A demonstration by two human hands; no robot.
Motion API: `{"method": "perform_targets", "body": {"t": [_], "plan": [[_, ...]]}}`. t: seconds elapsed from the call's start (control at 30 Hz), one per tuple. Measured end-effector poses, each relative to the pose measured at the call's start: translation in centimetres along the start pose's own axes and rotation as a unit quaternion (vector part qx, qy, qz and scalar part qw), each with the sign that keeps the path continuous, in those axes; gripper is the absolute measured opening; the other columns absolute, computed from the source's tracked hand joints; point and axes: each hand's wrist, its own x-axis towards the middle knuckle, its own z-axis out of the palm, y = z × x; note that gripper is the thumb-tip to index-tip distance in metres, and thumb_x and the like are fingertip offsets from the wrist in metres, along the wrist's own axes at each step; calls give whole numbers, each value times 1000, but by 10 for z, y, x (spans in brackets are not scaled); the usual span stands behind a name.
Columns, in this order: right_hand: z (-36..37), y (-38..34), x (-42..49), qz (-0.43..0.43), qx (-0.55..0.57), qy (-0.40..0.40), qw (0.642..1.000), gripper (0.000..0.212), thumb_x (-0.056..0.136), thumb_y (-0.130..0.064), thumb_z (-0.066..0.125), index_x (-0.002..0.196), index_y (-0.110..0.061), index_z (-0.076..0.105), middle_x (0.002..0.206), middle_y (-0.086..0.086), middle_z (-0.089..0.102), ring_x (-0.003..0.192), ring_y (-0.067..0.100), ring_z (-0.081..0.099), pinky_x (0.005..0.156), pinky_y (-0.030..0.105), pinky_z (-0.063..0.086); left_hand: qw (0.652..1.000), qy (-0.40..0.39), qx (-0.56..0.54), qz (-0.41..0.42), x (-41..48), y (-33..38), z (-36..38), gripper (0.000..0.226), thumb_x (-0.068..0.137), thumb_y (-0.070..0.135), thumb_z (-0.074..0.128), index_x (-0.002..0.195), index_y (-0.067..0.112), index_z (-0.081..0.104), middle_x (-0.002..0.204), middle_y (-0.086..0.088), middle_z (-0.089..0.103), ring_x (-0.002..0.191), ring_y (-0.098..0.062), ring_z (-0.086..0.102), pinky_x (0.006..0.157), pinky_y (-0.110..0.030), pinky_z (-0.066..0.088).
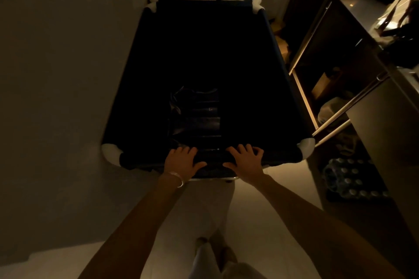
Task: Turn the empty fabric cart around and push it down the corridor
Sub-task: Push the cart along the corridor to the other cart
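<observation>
Hands rest on the near rim of the dark fabric cart [204, 52]: left hand [182, 161] and right hand [246, 162], each grip spread flat over it, fingers curling inside. Cart sits between wall and shelves, seemingly pointing down the corridor; pushing remains.

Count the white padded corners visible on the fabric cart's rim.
4: near left, near right, far left and far right. Dim light may hide further detail.
</observation>
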Motion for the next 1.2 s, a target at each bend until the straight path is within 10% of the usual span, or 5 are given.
{"method": "perform_targets", "body": {"t": [0.37, 1.2], "plan": [[8, -7, -22, -3, -14, 42, 999, 47, 64, -43, 78, 101, -20, 62, 86, 12, 65, 86, 34, 60, 76, 40, 20, 999, -31, 40, 3, -15, 0, 4, 64, 89, 60, 35, 133, 13, 37, 123, -17, 56, 111, -34, 50, 94, -40, 34], [-24, 47, -5, -62, 20, -18, 998, 50, 90, -46, 48, 132, -20, 40, 130, 12, 48, 122, 32, 36, 101, 48, 21, 995, 51, -42, -70, -10, 10, 2, 96, 64, 74, 9, 124, 14, 53, 121, -19, 58, 112, -38, 49, 101, -49, 29]]}}
